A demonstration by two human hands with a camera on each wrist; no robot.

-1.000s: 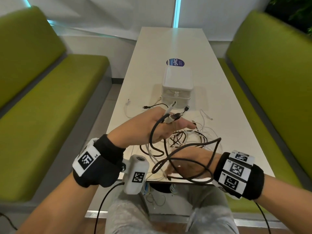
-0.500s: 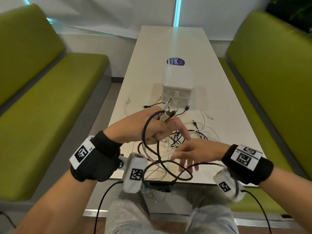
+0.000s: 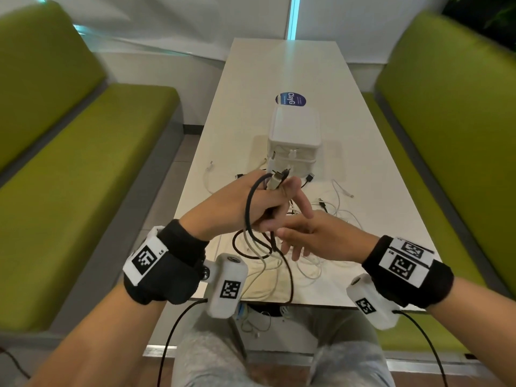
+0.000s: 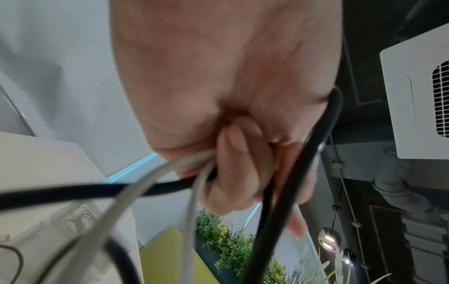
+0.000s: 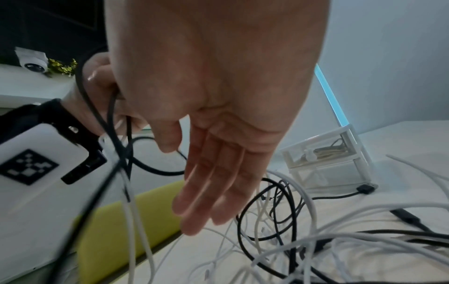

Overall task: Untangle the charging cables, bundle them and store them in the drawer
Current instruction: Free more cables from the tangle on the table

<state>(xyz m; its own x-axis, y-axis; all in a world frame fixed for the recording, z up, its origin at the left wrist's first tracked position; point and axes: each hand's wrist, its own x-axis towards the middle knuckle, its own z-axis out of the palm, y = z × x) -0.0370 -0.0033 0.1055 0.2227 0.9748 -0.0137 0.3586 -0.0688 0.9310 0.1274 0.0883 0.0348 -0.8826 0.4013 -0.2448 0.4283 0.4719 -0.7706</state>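
Observation:
My left hand [image 3: 251, 208] is raised above the near end of the table and grips a black cable [image 3: 248, 202] and a pale cable, their plugs [image 3: 276, 180] sticking up past the fingers. In the left wrist view the left hand [image 4: 233, 153] is curled round the black cable [image 4: 286, 188] and the pale cable [image 4: 194, 194]. My right hand [image 3: 301, 238] holds nothing, its fingers straight, just right of the left fingers; the right wrist view shows the right hand [image 5: 213, 163] open. A tangle of black and white cables [image 3: 329, 216] lies on the table. The white drawer unit [image 3: 293, 135] stands beyond.
The long white table [image 3: 279, 65] runs away from me between green benches [image 3: 83, 177] on both sides. A blue round sticker [image 3: 290, 99] lies behind the drawer unit. Some cable ends hang over the near table edge [image 3: 259, 322]. The drawer unit [image 5: 328, 163] holds a coiled cable in its upper drawer.
My right hand has left the black loop it was under and come up, open, beside the left fingers. The left hand has risen slightly with its cables.

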